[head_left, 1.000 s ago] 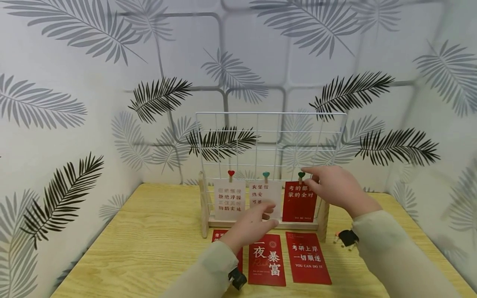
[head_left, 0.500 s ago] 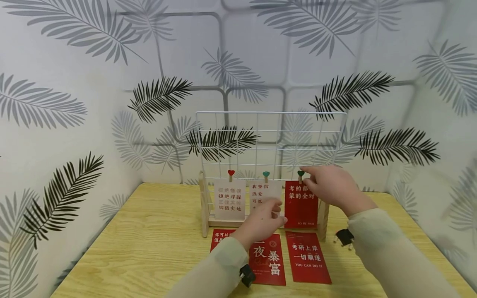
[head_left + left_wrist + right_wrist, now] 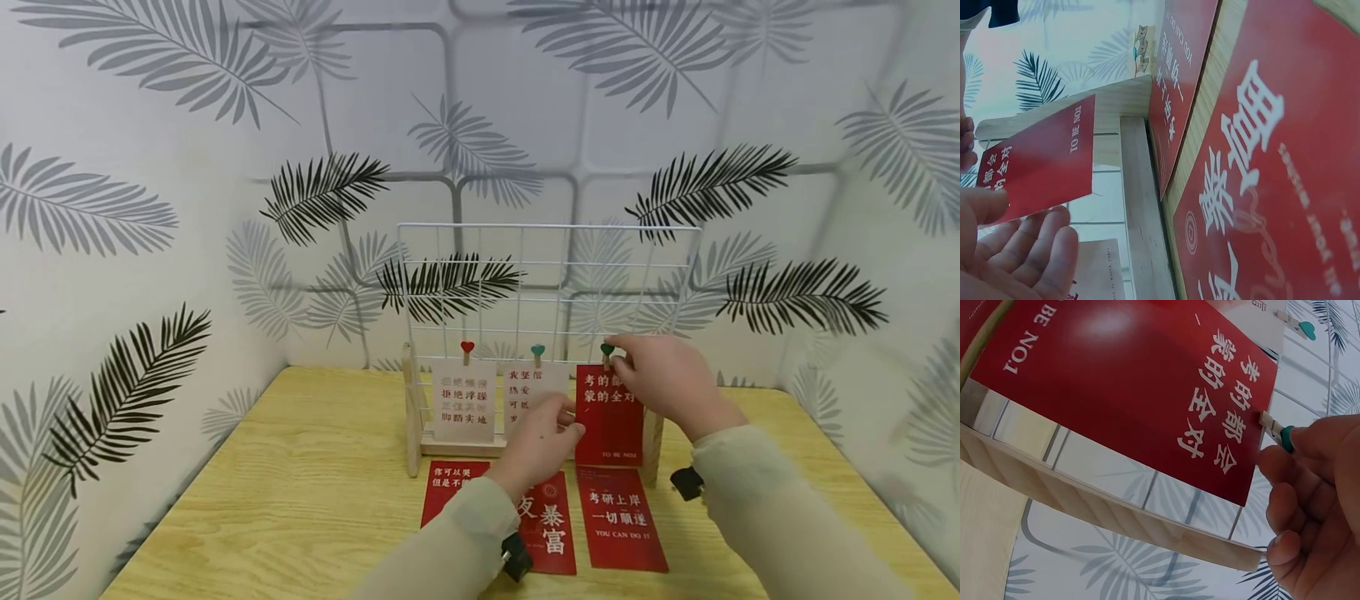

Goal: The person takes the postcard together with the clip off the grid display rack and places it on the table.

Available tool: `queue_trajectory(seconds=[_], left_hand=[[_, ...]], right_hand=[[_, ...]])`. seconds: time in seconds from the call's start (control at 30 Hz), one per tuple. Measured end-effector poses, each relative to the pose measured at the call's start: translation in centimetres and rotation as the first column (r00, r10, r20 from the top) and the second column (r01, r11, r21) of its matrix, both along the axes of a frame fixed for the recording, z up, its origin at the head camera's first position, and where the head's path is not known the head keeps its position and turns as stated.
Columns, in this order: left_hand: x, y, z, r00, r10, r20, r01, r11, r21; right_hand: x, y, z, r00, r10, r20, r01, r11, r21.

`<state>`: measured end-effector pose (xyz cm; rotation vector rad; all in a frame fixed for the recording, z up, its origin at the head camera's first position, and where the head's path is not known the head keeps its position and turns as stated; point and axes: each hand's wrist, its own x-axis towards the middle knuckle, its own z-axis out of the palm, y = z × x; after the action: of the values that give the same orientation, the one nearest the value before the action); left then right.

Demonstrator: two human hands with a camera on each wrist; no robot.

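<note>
My right hand (image 3: 671, 379) pinches a small wooden clothespin (image 3: 1274, 428) with a dark green heart at the top edge of a red card (image 3: 609, 425). This card, printed with white characters, hangs at the right of a white wire grid (image 3: 517, 262); its lower end stands out from the wires in the left wrist view. My left hand (image 3: 542, 442) holds the card's left edge, thumb (image 3: 988, 205) on the printed face. To the left hang two pale cards (image 3: 462, 404), under a red-heart clothespin (image 3: 467, 350) and a teal-heart clothespin (image 3: 537, 353).
Three more red cards lie on the wooden table (image 3: 300, 467) before the grid: a left one (image 3: 450, 492), a middle one (image 3: 551, 533) and a right one (image 3: 622, 525). Wooden posts (image 3: 412, 417) support the grid. Several small clothespins (image 3: 1141, 47) show beyond the right post.
My left hand has moved right, from before the middle pale card to the red card's left edge. The card's lower end has come forward. My right hand stays at the green-heart clothespin.
</note>
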<state>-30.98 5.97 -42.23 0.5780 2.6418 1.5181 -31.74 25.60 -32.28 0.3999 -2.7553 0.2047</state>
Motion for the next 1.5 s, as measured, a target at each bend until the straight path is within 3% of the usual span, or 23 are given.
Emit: queue_trajectory(seconds=[0.3, 0.7, 1.5], left_hand=[[-0.6, 0.7, -0.3, 0.998, 0.052, -0.028, -0.051, 0.998, 0.028], [-1.1, 0.8, -0.2, 0.995, 0.061, -0.075, -0.06, 0.998, 0.018], [-1.7, 0.4, 0.2, 0.997, 0.046, -0.064, -0.045, 0.999, 0.022]], right_hand=[[0.1, -0.1, -1.1, 0.997, -0.029, -0.066, 0.024, 0.997, -0.07], [-0.2, -0.5, -1.6, 0.97, -0.023, -0.241, 0.012, 0.999, -0.048], [-0.1, -0.8, -1.3, 0.964, 0.018, -0.264, -0.032, 0.998, -0.048]])
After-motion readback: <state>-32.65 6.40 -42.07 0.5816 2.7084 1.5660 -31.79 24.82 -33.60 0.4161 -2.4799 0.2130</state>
